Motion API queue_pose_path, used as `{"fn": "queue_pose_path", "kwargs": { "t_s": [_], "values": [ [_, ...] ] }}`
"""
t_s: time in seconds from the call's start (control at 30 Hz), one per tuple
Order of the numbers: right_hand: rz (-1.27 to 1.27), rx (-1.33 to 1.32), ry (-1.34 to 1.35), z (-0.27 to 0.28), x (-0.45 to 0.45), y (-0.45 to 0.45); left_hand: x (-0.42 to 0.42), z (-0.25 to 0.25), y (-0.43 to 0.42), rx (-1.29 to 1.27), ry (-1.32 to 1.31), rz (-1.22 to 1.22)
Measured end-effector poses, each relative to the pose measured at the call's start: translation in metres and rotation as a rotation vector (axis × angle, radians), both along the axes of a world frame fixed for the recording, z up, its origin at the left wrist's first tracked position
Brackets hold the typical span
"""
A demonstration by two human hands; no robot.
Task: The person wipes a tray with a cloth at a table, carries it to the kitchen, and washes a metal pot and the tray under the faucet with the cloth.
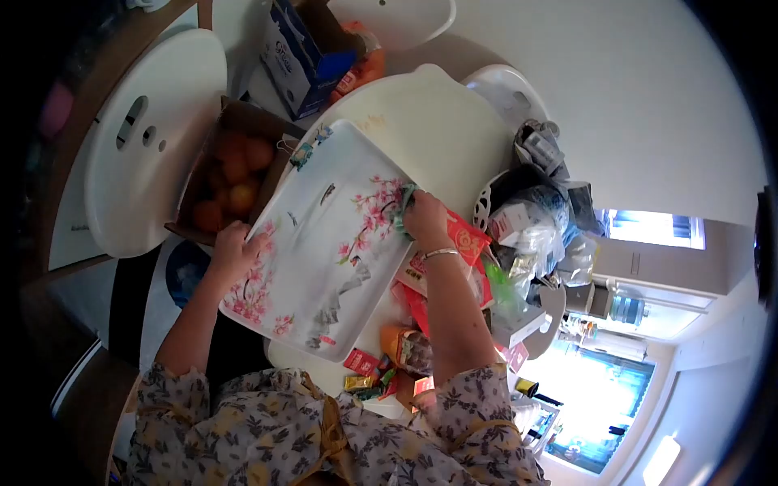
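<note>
A white rectangular tray (312,235) printed with pink blossoms and grey mountains lies at a slant in front of me, over the table's near part. My left hand (237,253) is closed on its left edge. On the tray's right side, my right hand (425,217), with a bracelet at the wrist, is closed around a greyish-green cloth (401,212) that touches the tray's surface. Most of the cloth is hidden by the fingers. Red packages (466,240) lie beside and partly behind my right forearm.
Beyond the tray is a white table (438,113). A cardboard box of oranges (231,182) stands left, near a white chair back (158,142). A blue box (296,69) is at the back. Bags and packages (531,223) pile up right; small snack packets (365,368) lie near my body.
</note>
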State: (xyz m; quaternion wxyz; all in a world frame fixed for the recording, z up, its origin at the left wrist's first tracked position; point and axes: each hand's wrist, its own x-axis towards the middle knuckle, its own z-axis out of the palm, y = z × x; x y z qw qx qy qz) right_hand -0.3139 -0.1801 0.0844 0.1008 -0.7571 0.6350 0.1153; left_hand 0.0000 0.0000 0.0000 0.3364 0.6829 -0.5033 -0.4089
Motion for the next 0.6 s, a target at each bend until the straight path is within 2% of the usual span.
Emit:
{"fn": "queue_pose_path", "kwargs": {
  "t_s": [0.07, 0.17, 0.2, 0.3, 0.37, 0.5, 0.57, 0.6],
  "values": [
    [-0.125, 0.009, 0.010, -0.002, 0.012, 0.011, 0.005, 0.003, -0.006, 0.013, 0.081, 0.036],
    [-0.237, 0.023, -0.004, -0.005, 0.018, 0.049, 0.002, -0.011, -0.001, -0.025, 0.037, 0.024],
    [-0.148, 0.006, 0.020, -0.008, 0.018, 0.062, 0.001, -0.006, -0.003, -0.028, 0.040, 0.009],
    [-0.136, -0.021, -0.027, -0.013, 0.018, 0.105, -0.001, 0.004, -0.003, 0.068, 0.090, 0.010],
    [-0.126, -0.021, -0.066, -0.017, 0.022, 0.135, 0.001, -0.006, -0.002, -0.078, -0.040, -0.045],
    [-0.162, -0.070, -0.237, -0.023, 0.024, 0.194, 0.000, -0.001, -0.001, -0.160, -0.118, -0.048],
    [-0.245, 0.061, -0.439, -0.004, 0.018, 0.209, 0.000, 0.017, -0.002, 0.011, 0.068, -0.068],
    [-0.260, 0.020, -0.429, 0.006, 0.012, 0.212, -0.005, 0.027, 0.000, 0.073, 0.158, -0.019]
  ]
}}
